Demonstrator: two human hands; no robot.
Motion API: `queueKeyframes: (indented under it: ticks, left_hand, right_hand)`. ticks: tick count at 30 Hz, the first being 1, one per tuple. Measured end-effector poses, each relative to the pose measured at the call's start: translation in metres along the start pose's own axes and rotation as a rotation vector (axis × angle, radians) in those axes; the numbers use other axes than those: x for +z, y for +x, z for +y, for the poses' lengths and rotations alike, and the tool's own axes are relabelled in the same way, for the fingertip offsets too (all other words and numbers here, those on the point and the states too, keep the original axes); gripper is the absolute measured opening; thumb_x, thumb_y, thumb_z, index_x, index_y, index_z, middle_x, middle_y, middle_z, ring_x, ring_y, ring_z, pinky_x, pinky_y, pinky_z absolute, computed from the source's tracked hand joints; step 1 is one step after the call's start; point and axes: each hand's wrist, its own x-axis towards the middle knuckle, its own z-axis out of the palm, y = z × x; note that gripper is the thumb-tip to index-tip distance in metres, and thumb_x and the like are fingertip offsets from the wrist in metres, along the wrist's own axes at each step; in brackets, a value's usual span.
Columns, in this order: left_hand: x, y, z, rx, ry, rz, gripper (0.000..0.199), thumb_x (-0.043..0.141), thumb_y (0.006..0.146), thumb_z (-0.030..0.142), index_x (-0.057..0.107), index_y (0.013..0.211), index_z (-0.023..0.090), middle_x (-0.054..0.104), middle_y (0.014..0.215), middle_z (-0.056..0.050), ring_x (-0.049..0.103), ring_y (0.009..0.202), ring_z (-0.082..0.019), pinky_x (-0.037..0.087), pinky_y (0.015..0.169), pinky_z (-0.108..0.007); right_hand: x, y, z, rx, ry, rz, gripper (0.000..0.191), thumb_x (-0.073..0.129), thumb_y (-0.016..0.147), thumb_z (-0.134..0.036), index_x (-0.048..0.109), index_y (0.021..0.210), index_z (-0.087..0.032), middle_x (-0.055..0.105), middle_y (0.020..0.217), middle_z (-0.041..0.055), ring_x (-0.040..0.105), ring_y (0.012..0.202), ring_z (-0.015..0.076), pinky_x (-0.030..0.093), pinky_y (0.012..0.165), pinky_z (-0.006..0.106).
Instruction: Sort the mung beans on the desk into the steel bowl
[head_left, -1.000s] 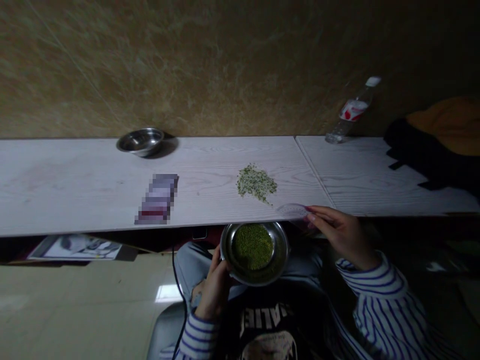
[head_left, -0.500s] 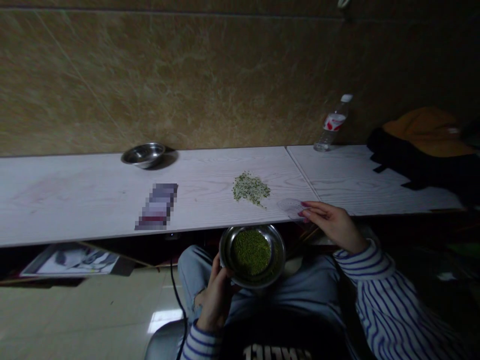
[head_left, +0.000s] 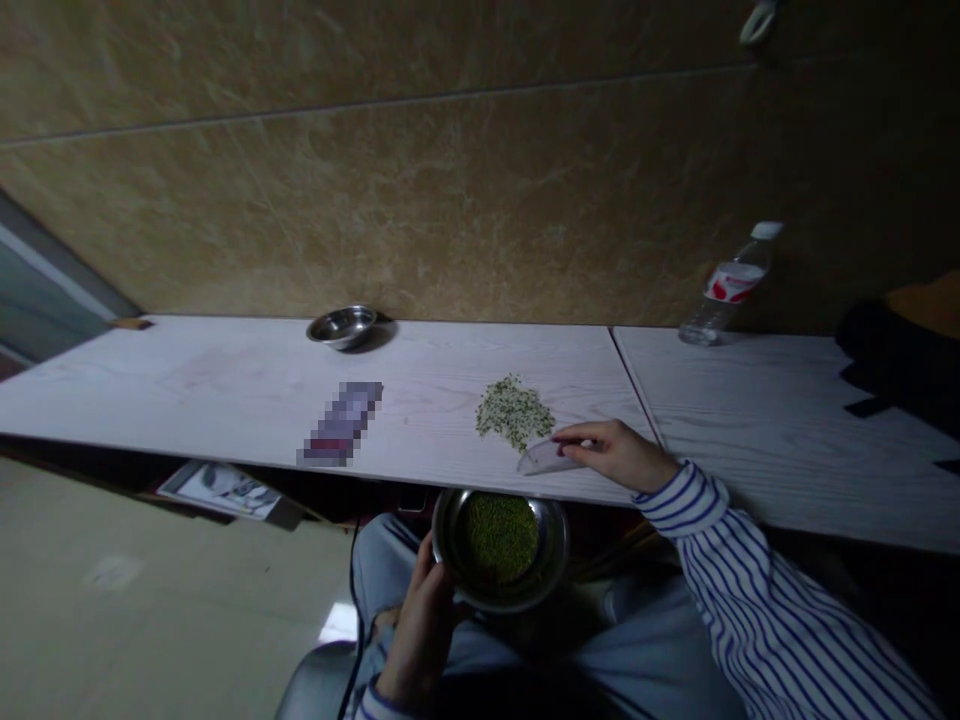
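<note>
My left hand point(head_left: 429, 612) grips the left rim of a steel bowl point(head_left: 556, 550) below the table's front edge, over my lap. Inside the bowl lie many small green beans point(head_left: 501, 538) that look like mung beans. Between thumb and fingers, my right hand point(head_left: 611, 453) pinches a clear plastic protractor point(head_left: 538, 458). Its edge is down at the tabletop, at the near right side of a loose pile of white grains and green beans point(head_left: 514, 410). Whether the protractor touches the pile I cannot tell.
A smaller steel bowl point(head_left: 341, 328) stands at the back by the wall. Left of the pile is a blurred-out flat object point(head_left: 343, 425). A water bottle point(head_left: 726, 290) and a dark and orange cloth item point(head_left: 900, 350) are to the right. A seam crosses the white table point(head_left: 247, 400).
My right hand has brought the protractor left to the pile's near edge and tilted it. My left hand still holds the bowl in nearly the same place. The view has shifted.
</note>
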Motion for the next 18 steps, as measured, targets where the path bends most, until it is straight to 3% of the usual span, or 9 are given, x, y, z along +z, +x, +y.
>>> queueKeyframes:
  ticks: [5, 8, 15, 18]
  left_hand:
    - [0.015, -0.006, 0.008, 0.026, 0.002, 0.026, 0.069, 0.064, 0.076, 0.025, 0.043, 0.141, 0.035, 0.057, 0.135, -0.005, 0.054, 0.116, -0.026, 0.051, 0.080, -0.031]
    - [0.017, -0.007, 0.011, 0.036, -0.003, 0.034, 0.068, 0.062, 0.077, 0.023, 0.043, 0.141, 0.036, 0.060, 0.131, -0.005, 0.057, 0.109, -0.023, 0.051, 0.077, -0.029]
    - [0.022, 0.007, 0.012, -0.006, -0.057, 0.068, 0.075, 0.065, 0.069, 0.019, 0.044, 0.140, 0.032, 0.068, 0.115, -0.005, 0.063, 0.097, -0.025, 0.051, 0.072, -0.032]
    - [0.030, 0.014, 0.018, -0.017, -0.095, 0.028, 0.074, 0.063, 0.069, 0.017, 0.045, 0.139, 0.030, 0.066, 0.122, -0.006, 0.062, 0.099, -0.024, 0.050, 0.074, -0.032]
  right_hand:
    - [0.006, 0.011, 0.007, -0.051, 0.019, -0.050, 0.029, 0.059, 0.083, -0.024, 0.074, 0.107, -0.019, 0.076, 0.105, 0.0073, 0.071, 0.095, 0.0210, 0.054, 0.085, 0.032]
    - [0.007, 0.022, 0.009, -0.081, 0.018, -0.029, 0.030, 0.057, 0.084, -0.022, 0.074, 0.109, -0.021, 0.075, 0.106, 0.0058, 0.071, 0.096, 0.0211, 0.055, 0.086, 0.034]
    - [0.010, 0.051, 0.011, -0.104, -0.022, 0.035, 0.028, 0.058, 0.084, -0.021, 0.074, 0.107, -0.025, 0.076, 0.104, 0.0044, 0.071, 0.096, 0.0222, 0.055, 0.086, 0.035]
    - [0.011, 0.060, 0.013, -0.118, -0.033, 0.045, 0.028, 0.058, 0.085, -0.020, 0.075, 0.107, -0.025, 0.076, 0.104, 0.0047, 0.071, 0.097, 0.0218, 0.054, 0.087, 0.035]
